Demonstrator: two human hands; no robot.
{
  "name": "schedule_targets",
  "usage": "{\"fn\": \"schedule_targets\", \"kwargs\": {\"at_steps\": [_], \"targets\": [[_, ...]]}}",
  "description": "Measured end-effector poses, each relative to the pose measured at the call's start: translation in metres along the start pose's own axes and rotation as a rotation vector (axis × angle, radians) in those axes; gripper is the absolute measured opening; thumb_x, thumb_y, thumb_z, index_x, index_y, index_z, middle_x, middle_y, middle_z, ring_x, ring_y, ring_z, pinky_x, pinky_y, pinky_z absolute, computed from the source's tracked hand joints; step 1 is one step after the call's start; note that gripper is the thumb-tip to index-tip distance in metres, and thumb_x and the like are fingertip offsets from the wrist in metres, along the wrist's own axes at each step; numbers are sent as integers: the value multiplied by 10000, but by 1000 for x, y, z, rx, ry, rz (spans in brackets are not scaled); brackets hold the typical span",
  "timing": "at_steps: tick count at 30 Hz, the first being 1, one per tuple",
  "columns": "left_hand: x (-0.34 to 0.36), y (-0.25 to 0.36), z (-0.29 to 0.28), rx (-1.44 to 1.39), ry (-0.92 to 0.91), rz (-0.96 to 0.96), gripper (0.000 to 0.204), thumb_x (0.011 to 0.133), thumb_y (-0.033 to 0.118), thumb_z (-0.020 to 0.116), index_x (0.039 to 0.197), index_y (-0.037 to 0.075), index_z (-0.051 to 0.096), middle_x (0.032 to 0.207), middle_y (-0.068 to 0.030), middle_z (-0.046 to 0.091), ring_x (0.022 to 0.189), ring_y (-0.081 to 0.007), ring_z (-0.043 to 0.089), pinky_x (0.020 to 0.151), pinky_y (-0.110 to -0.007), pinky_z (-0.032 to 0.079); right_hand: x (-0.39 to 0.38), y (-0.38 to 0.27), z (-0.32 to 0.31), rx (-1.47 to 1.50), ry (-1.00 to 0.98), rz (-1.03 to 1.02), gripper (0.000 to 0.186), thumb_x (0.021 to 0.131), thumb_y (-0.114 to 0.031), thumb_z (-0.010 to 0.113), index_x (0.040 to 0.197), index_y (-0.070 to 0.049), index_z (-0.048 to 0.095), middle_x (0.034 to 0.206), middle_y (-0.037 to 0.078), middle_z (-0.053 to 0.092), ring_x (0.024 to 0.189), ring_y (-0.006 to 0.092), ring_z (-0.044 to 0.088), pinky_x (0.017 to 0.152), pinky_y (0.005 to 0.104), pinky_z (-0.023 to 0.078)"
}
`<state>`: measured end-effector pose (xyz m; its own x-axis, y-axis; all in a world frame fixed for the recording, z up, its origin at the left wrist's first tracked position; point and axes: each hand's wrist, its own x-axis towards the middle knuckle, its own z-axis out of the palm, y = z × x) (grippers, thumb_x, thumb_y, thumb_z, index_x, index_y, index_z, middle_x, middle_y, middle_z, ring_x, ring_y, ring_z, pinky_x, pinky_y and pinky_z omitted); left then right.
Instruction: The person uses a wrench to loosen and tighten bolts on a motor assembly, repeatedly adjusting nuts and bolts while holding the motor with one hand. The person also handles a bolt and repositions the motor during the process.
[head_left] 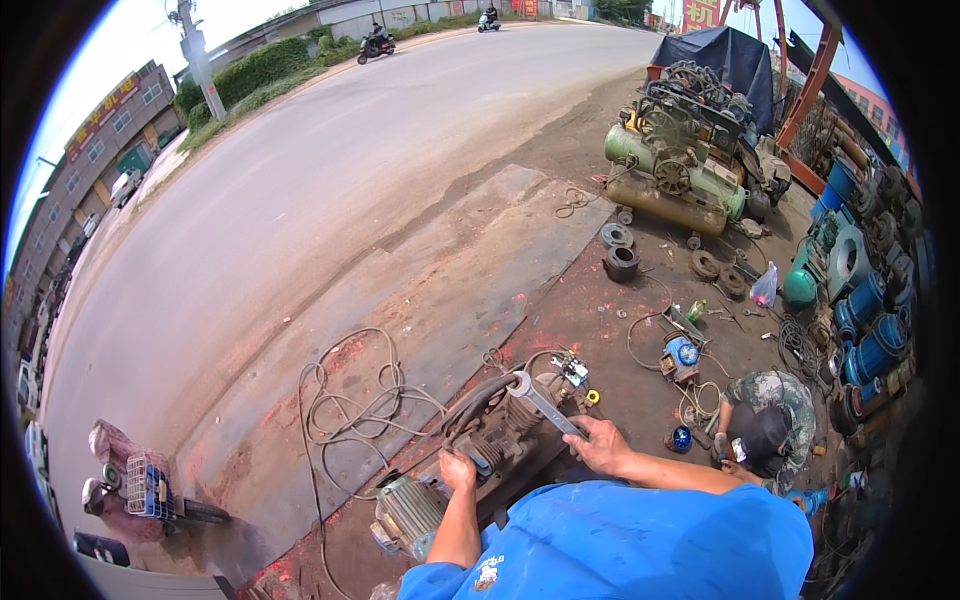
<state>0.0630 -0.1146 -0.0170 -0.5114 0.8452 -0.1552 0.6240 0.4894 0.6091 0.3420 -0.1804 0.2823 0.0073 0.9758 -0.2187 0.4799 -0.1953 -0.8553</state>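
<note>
Below me is a dirty compressor (505, 435) with ribbed cylinders, dark hoses and a grey-green electric motor (410, 512) at its left end. My right hand (600, 445) is closed round the lower end of a large steel wrench (548, 408), whose upper head rests on or just over the compressor's top by the right cylinder. My left hand (458, 470) is on the compressor's left part, fingers curled against a piece I cannot make out, just above the motor.
A co-worker (770, 430) in camouflage crouches at right beside a blue pump (680, 355). Cables (345, 410) loop on the ground. Several compressors (680, 170) and blue motors (870, 350) stand piled at right. A scooter (145, 485) is at lower left; riders (375, 45) travel the road.
</note>
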Motion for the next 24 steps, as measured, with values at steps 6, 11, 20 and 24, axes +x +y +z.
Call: {"fn": "schedule_targets", "kwargs": {"at_steps": [6,11,20,24], "targets": [[-9,-9,5,88,79,50,318,977,314,595,1063,8,607,1043,-249,676,968,-462,667,818,-555,536,9,9,-14,45,-21,-17,286,967,-161,691,1221,-34,655,720,76,696,609,142,666,602,335,564],[-17,-19,4,161,7,57,259,937,223,540,1002,-8,640,1045,-248,684,946,-450,685,841,-550,558,25,29,-18,103,-88,28,293,967,-153,691,1222,-15,653,732,79,701,628,137,680,586,311,571],[-55,13,-16,112,-3,133,401,881,224,671,1219,16,618,1179,-256,646,1096,-444,632,938,-513,523,54,45,-27,81,-354,-12,272,988,-216,672,1190,-34,667,763,66,696,665,131,673,629,323,568],[-75,25,-13,78,83,56,412,875,230,685,1216,2,638,1185,-269,666,1102,-451,638,948,-508,517,61,51,-40,118,-403,-20,266,995,-231,659,1175,-36,672,744,52,681,648,134,658,639,324,560]]}}
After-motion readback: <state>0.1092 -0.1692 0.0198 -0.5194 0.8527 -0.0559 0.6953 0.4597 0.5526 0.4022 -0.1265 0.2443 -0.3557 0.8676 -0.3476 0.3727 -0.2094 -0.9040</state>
